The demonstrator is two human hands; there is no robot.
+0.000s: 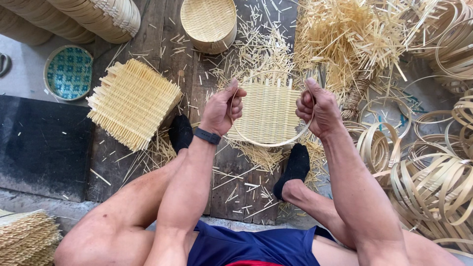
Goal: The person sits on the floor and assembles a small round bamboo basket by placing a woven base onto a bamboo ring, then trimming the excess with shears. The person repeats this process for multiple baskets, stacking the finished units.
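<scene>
Plank floor (148, 29), dark and weathered, carries everything; a black mat (39, 143) lies along its left edge.

Right edge: heap of loose bamboo hoops (433, 182), thin bent strips tangled together. Far right corner: mound of cut bamboo splints (354, 34), with offcuts scattered across the planks towards the middle.

Far left corner: stacked finished trays (93, 17) lying on their side. Beside them a square stack of woven mats (133, 101), splint ends bristling from its edges. Far edge, centre: one round woven basket (209, 22). Left edge: a small tray with a blue-green patterned lining (69, 73). Near left corner: another bundle of woven sheets (24, 239).

Centre, held off the floor above both black-socked feet: a woven bamboo panel (268, 113) set in a thin round bamboo rim (276, 144).

Left hand (222, 109) is closed around the rim's left side, thumb up; a dark band sits on that wrist. Right hand (318, 111) is closed around the right side, thumb up.

Handling, as a judgement: light and springy; the weave is stiff across the splints yet brittle at the loose ends, which could snap or prick. The rim looks the safest grip, at opposite sides as now. The hoop heap crowds the right elbow; litter underfoot.
</scene>
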